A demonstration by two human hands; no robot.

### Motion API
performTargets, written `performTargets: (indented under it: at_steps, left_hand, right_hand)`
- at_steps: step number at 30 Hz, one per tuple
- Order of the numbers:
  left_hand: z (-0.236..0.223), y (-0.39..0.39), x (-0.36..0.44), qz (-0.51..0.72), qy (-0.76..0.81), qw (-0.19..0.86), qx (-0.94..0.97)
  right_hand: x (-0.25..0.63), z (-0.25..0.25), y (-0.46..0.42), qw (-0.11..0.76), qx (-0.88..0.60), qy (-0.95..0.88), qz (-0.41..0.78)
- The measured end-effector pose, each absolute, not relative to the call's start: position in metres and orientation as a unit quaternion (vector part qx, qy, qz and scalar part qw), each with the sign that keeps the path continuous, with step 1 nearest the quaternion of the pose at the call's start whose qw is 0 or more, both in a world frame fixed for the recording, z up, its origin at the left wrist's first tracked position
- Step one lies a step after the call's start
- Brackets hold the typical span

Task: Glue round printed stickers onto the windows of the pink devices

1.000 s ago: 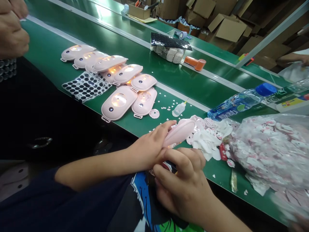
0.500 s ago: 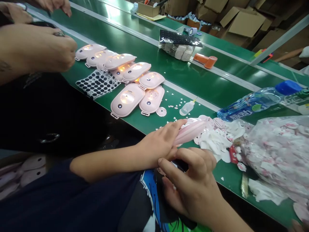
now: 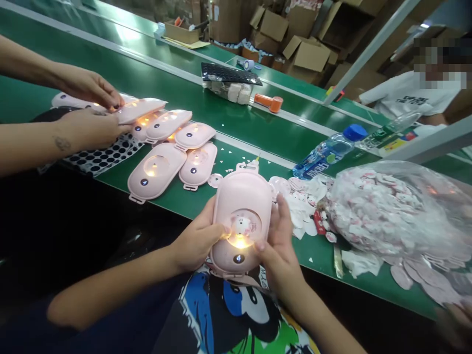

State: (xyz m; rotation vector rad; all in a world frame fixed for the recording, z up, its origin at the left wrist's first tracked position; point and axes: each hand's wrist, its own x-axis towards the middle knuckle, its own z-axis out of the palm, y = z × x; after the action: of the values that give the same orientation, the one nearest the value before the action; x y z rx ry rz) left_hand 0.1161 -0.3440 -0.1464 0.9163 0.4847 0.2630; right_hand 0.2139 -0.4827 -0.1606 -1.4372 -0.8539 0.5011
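Upright in front of my lap, a pink oval device with strap loops at its ends is held in both hands. Its round window shows a cartoon face and a warm light, above a small lit display. My left hand grips the left edge, thumb on the front beside the window. On the right edge is my right hand, its thumb at the lower right of the window. Similar pink devices, several glowing, lie to the left. A co-worker's hands touch one of them.
A sheet of black dots lies by the co-worker. Right of me are a blue-capped bottle, a plastic bag of cartoon pieces and paper scraps. An orange handheld item sits farther back. Another person is across the green table.
The pink device has turned from edge-on to face-on, showing its lit window. My right hand has moved onto its right edge. The co-worker's hands have reached onto the devices at left. The view has shifted.
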Motion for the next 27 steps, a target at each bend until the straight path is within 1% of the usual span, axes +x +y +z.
performTargets:
  at_steps: [1,3,6,10,16,21,27]
  left_hand:
    - [-0.146,-0.345,0.117,0.123,0.235,0.866,0.423]
    - [-0.144,-0.346,0.119,0.123,0.244,0.874,0.403]
    - [-0.139,-0.346,0.120,0.130,0.258,0.873,0.393]
    - [-0.139,-0.344,0.118,0.132,0.246,0.859,0.429]
    - [-0.149,-0.340,0.115,0.143,0.206,0.832,0.496]
    - [-0.154,-0.339,0.113,0.139,0.207,0.809,0.531]
    - [-0.150,-0.337,0.115,0.134,0.205,0.804,0.542]
  right_hand:
    - [0.213,-0.164,-0.480,0.653,-0.612,-0.364,0.260]
    - [0.211,-0.168,-0.475,0.660,-0.606,-0.347,0.277]
    - [0.208,-0.169,-0.472,0.655,-0.623,-0.333,0.268]
    - [0.208,-0.165,-0.470,0.648,-0.633,-0.326,0.270]
    - [0.208,-0.164,-0.470,0.622,-0.672,-0.348,0.201]
    - [0.209,-0.164,-0.467,0.650,-0.657,-0.332,0.189]
    - [0.215,-0.166,-0.462,0.666,-0.643,-0.306,0.221]
